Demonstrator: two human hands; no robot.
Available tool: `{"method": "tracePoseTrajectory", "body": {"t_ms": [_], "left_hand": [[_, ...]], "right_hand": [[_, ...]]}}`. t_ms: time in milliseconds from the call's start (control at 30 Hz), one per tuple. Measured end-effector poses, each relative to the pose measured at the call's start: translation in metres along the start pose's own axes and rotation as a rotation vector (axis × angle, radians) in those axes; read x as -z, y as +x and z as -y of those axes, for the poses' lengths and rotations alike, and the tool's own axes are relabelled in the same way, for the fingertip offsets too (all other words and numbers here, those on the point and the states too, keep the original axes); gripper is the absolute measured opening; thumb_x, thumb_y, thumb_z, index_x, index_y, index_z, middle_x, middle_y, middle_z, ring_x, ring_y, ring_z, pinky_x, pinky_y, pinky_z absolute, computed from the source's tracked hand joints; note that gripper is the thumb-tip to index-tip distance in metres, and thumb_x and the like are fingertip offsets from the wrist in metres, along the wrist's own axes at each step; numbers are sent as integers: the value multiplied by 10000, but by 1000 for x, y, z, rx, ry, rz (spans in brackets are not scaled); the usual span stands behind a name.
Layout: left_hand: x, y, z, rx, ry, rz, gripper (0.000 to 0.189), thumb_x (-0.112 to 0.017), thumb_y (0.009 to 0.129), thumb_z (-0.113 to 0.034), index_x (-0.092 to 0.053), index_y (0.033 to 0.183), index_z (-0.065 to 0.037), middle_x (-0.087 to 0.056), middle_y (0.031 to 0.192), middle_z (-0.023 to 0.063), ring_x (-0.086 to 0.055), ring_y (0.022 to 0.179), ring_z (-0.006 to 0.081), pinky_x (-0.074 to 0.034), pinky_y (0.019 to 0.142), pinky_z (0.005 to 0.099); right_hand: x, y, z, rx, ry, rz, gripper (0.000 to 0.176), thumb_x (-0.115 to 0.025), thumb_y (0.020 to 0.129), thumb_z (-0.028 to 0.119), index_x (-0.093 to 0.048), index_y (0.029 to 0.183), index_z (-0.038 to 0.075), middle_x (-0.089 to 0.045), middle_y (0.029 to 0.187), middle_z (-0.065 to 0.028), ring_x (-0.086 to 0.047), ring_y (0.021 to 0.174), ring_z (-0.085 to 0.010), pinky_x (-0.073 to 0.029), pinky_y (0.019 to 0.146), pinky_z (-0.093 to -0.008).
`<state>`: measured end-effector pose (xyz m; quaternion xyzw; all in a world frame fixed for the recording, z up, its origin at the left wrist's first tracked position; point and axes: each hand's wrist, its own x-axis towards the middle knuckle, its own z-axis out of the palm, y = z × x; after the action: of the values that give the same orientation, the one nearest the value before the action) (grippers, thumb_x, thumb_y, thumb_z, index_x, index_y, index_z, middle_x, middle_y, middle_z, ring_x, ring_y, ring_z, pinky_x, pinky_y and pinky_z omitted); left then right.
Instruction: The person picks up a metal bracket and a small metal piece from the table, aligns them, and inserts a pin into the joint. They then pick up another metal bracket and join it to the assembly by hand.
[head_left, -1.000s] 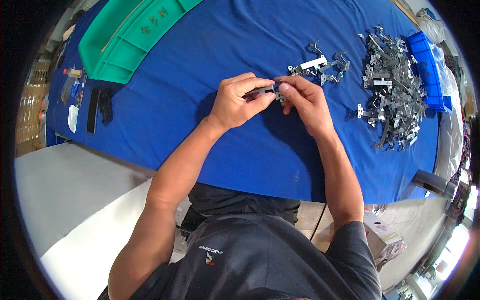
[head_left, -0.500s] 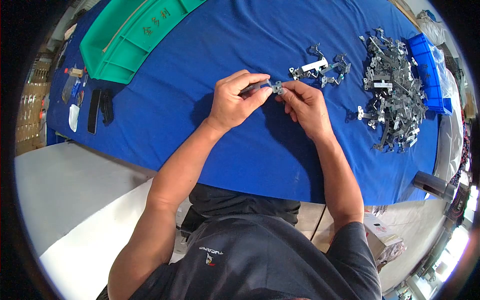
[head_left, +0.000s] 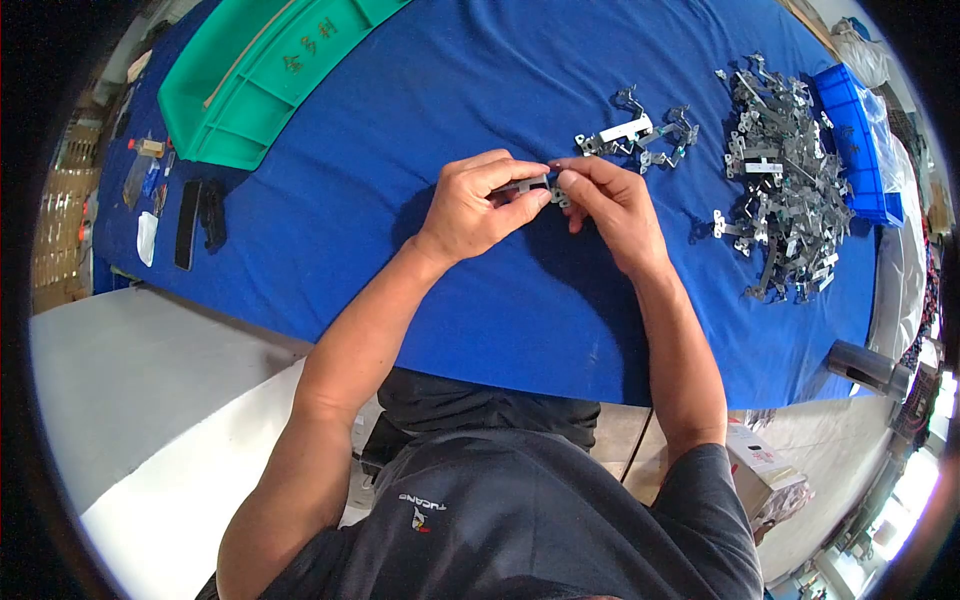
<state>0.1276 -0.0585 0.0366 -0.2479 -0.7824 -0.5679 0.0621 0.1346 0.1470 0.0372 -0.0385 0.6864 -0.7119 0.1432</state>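
Observation:
Above the blue cloth, both hands meet on one small metal hinge (head_left: 538,184), with a grey arm and a plate with holes. My left hand (head_left: 475,205) pinches its arm end between thumb and fingers. At the plate end, the thumb and index finger of my right hand (head_left: 615,215) are closed on it, covering part of the plate. Just beyond the right hand lie a few loose hinges (head_left: 628,130) on the cloth. A large heap of similar hinges (head_left: 785,190) spreads farther to the right.
A green plastic bin (head_left: 230,130) stands at the far left. Near it lie a black phone-like slab (head_left: 188,225) and small items. A blue crate (head_left: 862,150) sits behind the heap. A dark metallic cylinder (head_left: 868,368) rests at the table's right edge.
My right fingers have shifted up and over the hinge's plate end, closer to the left fingertips. The hinge appears turned in the grip. The loose hinges and the heap stay put.

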Motion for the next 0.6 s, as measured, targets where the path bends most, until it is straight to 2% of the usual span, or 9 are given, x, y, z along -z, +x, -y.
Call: {"method": "tracePoseTrajectory", "body": {"t_ms": [133, 233, 300, 367, 400, 500, 600], "left_hand": [[1, 0, 2, -19, 18, 37, 213, -762, 834, -88, -740, 1020, 13, -606, 725, 31, -538, 606, 87, -416, 544, 250], [0, 0, 0, 9, 4, -24, 211, -762, 837, -87, -740, 1022, 11, -607, 729, 27, -534, 623, 80, -411, 553, 246], [1, 0, 2, 19, 0, -125, 207, -761, 842, -85, -739, 1024, 11, -607, 736, 23, -529, 637, 72, -406, 559, 241], [3, 0, 2, 42, -8, -139, 203, -754, 853, -82, -737, 1032, 14, -615, 762, 15, -512, 646, 59, -395, 564, 232], [3, 0, 3, 34, -3, -138, 203, -753, 855, -82, -736, 1033, 14, -617, 768, 15, -509, 645, 57, -393, 563, 230], [2, 0, 2, 24, -12, -115, 204, -752, 857, -83, -736, 1035, 15, -622, 776, 14, -505, 644, 55, -391, 561, 229], [3, 0, 1, 26, -18, -97, 210, -753, 856, -86, -736, 1039, 16, -624, 772, 17, -510, 639, 58, -395, 557, 232]], "right_hand": [[-2, 0, -5, 48, 13, -82, 200, -593, 1014, 174, -674, 1064, -1, -603, 758, -2, -531, 613, -53, -446, 527, -218], [-5, 2, -1, 55, 165, -208, 184, -599, 1014, 184, -670, 1032, 15, -600, 757, 2, -502, 590, -42, -424, 504, -206], [-4, 1, -2, -5, 48, -130, 183, -607, 1007, 183, -680, 1041, 18, -621, 773, 3, -521, 602, -42, -425, 504, -195], [-6, -3, 4, -88, -105, -55, 184, -609, 1004, 179, -684, 1043, 15, -634, 782, 0, -535, 614, -43, -429, 507, -196], [-7, -2, 2, -30, -161, -55, 197, -613, 999, 177, -687, 1046, 1, -650, 790, -3, -554, 631, -45, -441, 511, -206], [-6, -3, 3, -32, -170, -53, 197, -612, 999, 171, -687, 1051, -3, -650, 781, -3, -557, 631, -50, -453, 519, -224], [-5, -2, 0, -39, -154, -33, 195, -608, 1011, 164, -685, 1101, 8, -649, 825, -1, -535, 634, -36, -439, 519, -191]]}}
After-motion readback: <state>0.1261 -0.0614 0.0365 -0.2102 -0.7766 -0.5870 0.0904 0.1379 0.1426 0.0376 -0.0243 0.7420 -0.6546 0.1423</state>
